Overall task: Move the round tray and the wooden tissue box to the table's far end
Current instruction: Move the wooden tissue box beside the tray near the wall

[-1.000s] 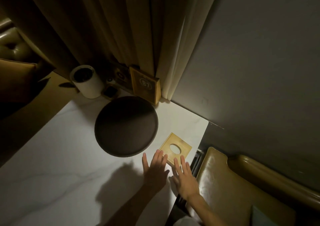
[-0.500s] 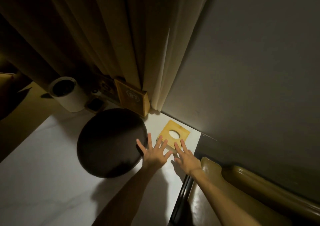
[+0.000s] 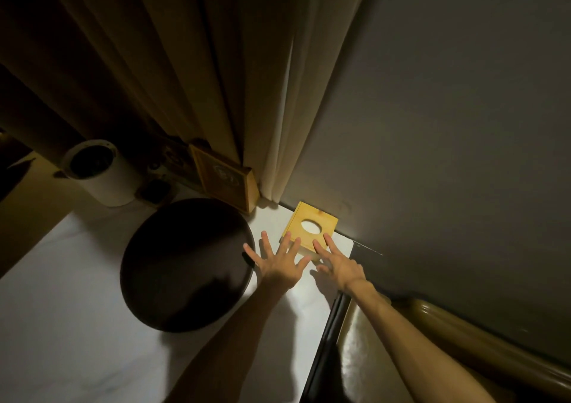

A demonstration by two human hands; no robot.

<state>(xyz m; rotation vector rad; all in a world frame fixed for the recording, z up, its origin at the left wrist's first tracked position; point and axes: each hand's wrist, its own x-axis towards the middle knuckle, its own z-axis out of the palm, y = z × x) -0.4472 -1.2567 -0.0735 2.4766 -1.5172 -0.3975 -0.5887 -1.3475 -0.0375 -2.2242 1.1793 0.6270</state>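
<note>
**Q:** ok so where's everything sitting in this shot? it's pretty dark

**A:** yeah, dim. The wooden tissue box is up at about 1 o'clock on the white marble table, right in the far corner where the grey wall meets the cream curtain. Its far edge looks pushed up against the wall, oval slot facing up. The round tray — dark, nearly black — lies flat just left of it, around 11 o'clock from the hands, with a strip of bare table between the two.

**Q:** and the hands? grabbing anything?

**A:** nope, neither one is gripping. The left hand is flat with fingers splayed wide, fingertips touching the near edge of the box, thumb reaching toward the tray's rim. The right hand is flat and extended too, its fingers resting on the box's near right corner.

**Q:** anything else back there?

**A:** a white cylindrical container at 10 o'clock beyond the tray, and a wooden table sign standing against the curtain — can't read the print. A glossy olive leather seat sits at 4 o'clock, off the table's right edge.
</note>
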